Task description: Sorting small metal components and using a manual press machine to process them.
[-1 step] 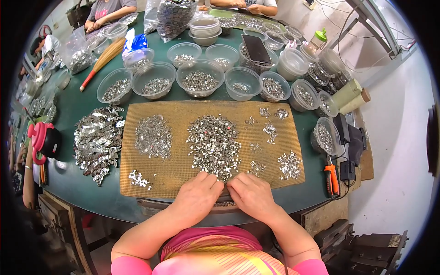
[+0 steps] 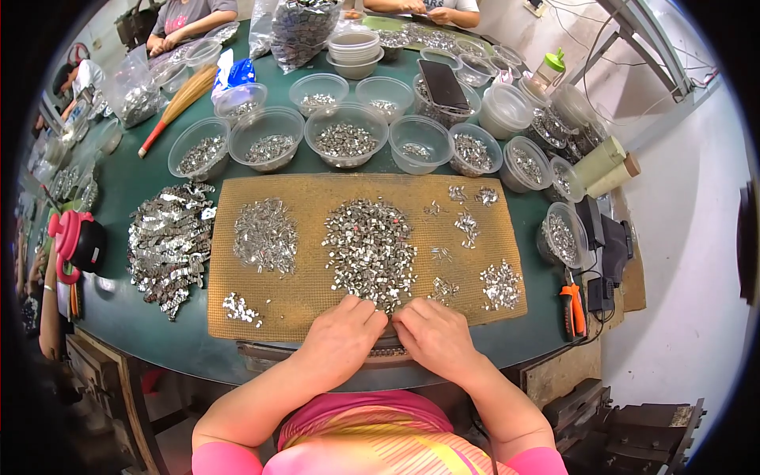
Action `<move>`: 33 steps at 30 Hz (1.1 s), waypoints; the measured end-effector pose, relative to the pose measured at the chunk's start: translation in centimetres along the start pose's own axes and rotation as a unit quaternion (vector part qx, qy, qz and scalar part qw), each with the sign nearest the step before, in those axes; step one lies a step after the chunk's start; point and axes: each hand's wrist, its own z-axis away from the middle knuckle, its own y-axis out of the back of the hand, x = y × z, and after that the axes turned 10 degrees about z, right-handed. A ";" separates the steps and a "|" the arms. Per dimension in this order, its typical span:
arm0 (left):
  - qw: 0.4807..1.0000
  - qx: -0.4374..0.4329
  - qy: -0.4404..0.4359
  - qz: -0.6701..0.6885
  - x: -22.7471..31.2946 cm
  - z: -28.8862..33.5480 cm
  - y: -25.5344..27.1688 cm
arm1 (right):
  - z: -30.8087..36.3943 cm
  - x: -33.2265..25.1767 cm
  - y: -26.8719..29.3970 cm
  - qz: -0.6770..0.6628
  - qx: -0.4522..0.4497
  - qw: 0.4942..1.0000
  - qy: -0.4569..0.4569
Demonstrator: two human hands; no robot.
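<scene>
At the near edge of the tan textured mat [image 2: 309, 190], my left hand [image 2: 347, 332] and my right hand [image 2: 434, 332] meet closely, fingers curled and pinched together. Whatever they hold is hidden by the fingers. Just beyond them lies a large heap of small silvery metal pieces [image 2: 368, 245]. A looser pile of thin metal pieces [image 2: 265, 233] is on the mat's left, with a small bright cluster [image 2: 240, 309] nearer me. Toward the right sit another bright cluster [image 2: 500, 285] and several little groups of tiny parts [image 2: 465, 229].
Linked metal strips [image 2: 170, 245] are heaped left of the mat. Clear plastic bowls [image 2: 346, 138] of parts line its far side, with a phone [image 2: 443, 85] resting on one. Orange-handled pliers [image 2: 571, 309] lie right, a brush [image 2: 178, 107] far left. Other people sit across the table.
</scene>
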 end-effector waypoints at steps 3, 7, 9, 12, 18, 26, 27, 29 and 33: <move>1.000 -0.002 0.004 0.006 0.0 -0.1 -0.1 | 0.1 0.0 0.4 -0.008 0.006 1.000 0.007; 1.000 0.009 0.012 0.001 -0.1 0.1 -0.3 | 1.2 -0.4 1.5 -0.057 -0.008 0.998 0.032; 0.999 0.022 0.016 0.018 -0.3 0.2 -0.3 | 1.6 -1.0 1.6 -0.058 -0.012 0.997 0.046; 0.997 0.049 0.023 0.051 -0.4 0.3 0.0 | 1.9 -1.6 1.7 -0.049 -0.007 0.997 0.065; 0.983 0.082 0.074 0.144 -0.6 1.7 1.2 | 1.2 -1.3 2.1 -0.068 -0.038 0.995 0.062; 0.976 0.068 0.085 0.188 0.4 2.4 1.2 | -0.4 -0.3 -0.5 0.025 -0.004 1.000 0.000; 0.976 0.053 0.078 0.198 0.6 2.3 1.1 | -0.5 -0.3 -0.5 0.024 -0.005 1.000 -0.001; 0.975 0.038 0.071 0.208 0.9 2.2 0.8 | -0.7 -0.2 -0.5 0.027 -0.021 0.999 0.006; 0.981 0.008 0.029 0.193 1.2 1.7 0.3 | -0.7 -0.2 -0.5 0.019 -0.007 1.000 0.005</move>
